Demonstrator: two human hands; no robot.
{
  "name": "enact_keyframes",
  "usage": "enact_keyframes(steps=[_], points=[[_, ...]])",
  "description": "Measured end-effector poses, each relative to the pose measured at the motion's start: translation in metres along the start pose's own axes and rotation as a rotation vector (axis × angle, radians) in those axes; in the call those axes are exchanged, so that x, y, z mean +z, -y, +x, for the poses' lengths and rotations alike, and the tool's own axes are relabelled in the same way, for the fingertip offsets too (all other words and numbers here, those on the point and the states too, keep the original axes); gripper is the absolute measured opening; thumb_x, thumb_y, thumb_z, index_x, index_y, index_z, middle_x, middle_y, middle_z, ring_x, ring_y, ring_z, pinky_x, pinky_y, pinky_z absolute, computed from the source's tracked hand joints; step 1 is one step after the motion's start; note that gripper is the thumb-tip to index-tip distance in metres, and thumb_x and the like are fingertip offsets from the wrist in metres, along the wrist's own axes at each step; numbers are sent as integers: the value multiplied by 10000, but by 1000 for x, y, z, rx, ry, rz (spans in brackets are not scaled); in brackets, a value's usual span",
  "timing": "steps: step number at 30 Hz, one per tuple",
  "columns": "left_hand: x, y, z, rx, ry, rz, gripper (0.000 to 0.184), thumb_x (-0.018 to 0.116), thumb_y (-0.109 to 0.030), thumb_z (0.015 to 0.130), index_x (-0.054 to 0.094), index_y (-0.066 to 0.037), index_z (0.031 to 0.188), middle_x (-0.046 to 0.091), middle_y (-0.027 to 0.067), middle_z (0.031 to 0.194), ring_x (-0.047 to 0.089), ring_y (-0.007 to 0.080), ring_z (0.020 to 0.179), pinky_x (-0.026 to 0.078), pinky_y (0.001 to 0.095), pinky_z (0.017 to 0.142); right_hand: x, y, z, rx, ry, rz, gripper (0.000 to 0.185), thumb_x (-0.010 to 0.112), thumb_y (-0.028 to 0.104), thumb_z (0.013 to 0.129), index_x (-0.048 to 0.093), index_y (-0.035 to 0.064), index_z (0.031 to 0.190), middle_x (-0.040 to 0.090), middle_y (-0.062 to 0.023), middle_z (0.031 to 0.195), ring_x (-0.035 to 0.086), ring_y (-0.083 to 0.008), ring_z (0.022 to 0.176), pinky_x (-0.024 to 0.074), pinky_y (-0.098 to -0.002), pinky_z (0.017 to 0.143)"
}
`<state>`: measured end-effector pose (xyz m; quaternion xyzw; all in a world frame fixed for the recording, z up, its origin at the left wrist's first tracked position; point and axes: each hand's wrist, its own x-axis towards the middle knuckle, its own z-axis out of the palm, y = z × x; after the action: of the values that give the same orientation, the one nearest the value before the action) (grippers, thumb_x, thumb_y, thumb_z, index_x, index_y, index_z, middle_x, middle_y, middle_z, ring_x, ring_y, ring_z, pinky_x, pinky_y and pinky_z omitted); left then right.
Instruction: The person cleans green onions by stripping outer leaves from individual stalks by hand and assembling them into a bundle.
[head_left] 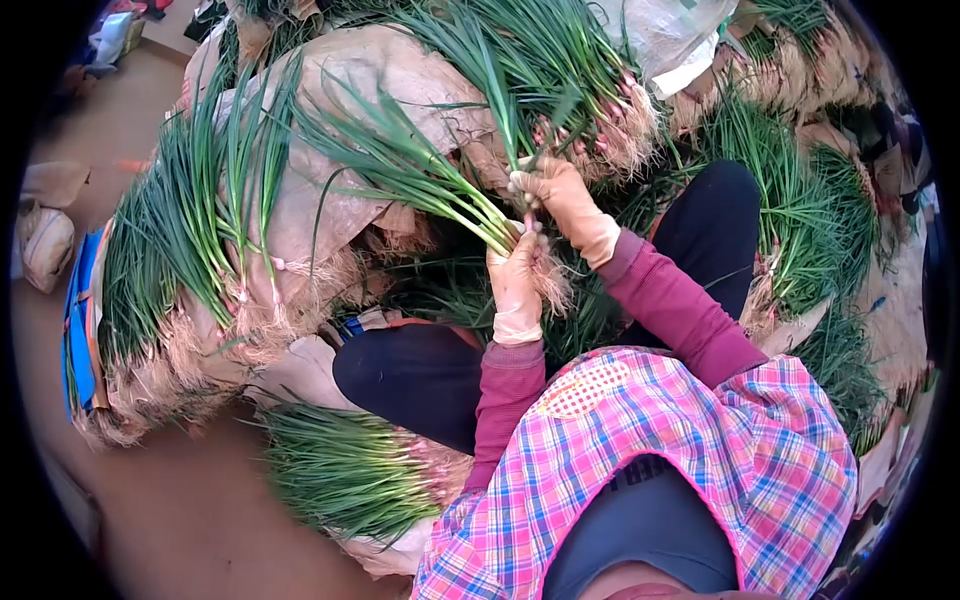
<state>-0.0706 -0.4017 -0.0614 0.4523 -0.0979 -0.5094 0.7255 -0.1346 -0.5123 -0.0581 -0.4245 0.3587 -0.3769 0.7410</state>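
Both hands wear pale orange gloves. My left hand point(514, 285) is closed around the lower stems of a small bunch of green plants point(445, 185), whose leaves fan out to the upper left and whose stringy roots point(550, 280) hang at its right side. Just above and to the right, my right hand point(562, 195) pinches a plant stem near the bunch, its leaves pointing upward. Beyond my hands lies a large pile of green plants point(560, 60) with pinkish bulbs and tan roots.
Rows of rooted plants point(190, 220) lie on a tan sheet point(350, 75) at the left. Another bundle point(350, 465) rests by my left knee point(410, 380). More plants point(780, 200) stand at the right, beyond my right knee point(715, 230). Clear plastic point(670, 35) lies at the top.
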Motion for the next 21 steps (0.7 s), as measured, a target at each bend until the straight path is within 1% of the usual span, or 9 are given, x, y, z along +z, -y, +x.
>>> enact_keyframes(steps=[2,4,6,7,12,14,16,19,21], points=[[-1,-3,0,23,5,-20,116,620,-21,896,555,-59,985,648,47,849,557,95,630,483,212,587,4,-12,-4,77,16,38,163,621,142,920,635,19,1027,648,-14,764,521,-52,544,429,-193,489],[-2,-5,0,43,16,-63,108,616,-18,890,549,-48,968,634,58,806,561,113,617,494,229,572,-3,-19,-3,136,13,90,189,616,156,927,638,26,1063,656,-11,821,549,-64,622,468,-179,601],[-5,-3,1,-43,52,-79,79,597,-30,902,546,-45,961,622,64,778,565,122,611,512,253,567,-21,-23,13,204,12,558,142,584,135,944,637,28,1022,640,-4,826,552,-57,657,453,-178,564],[-5,-3,0,-87,28,-57,61,582,-40,911,544,-45,959,617,71,764,573,134,609,529,278,565,-21,-25,18,153,-92,519,116,589,137,945,631,47,1004,621,18,842,548,-61,677,454,-177,582],[-11,6,4,-114,-2,-76,74,567,-28,917,524,-60,968,621,87,773,569,142,598,518,275,558,-13,-19,16,182,129,385,139,649,211,917,615,99,992,602,49,835,544,-55,683,452,-181,602],[-7,1,3,-124,-5,-52,109,560,-15,917,509,-63,1001,619,88,773,565,142,594,508,268,553,5,-4,4,175,-19,423,171,650,240,917,610,106,1015,588,62,821,533,-43,676,438,-175,586],[-11,4,7,-103,32,-37,140,560,-9,916,499,-72,1026,617,87,777,565,139,593,506,263,556,8,-15,7,43,-12,158,166,646,244,921,609,109,1011,573,75,782,505,-18,638,408,-156,560],[-15,11,8,-106,19,-84,153,561,-10,919,512,-80,1046,607,75,764,561,134,591,501,258,558,0,-33,18,64,-52,245,115,631,210,929,600,107,969,566,53,757,510,-33,622,422,-172,543],[-19,9,6,-142,64,-179,132,585,-52,922,534,-64,1043,598,63,761,550,131,594,494,258,559,-7,-54,26,299,-115,671,58,597,138,938,570,89,923,552,22,729,516,-68,590,462,-197,534]])
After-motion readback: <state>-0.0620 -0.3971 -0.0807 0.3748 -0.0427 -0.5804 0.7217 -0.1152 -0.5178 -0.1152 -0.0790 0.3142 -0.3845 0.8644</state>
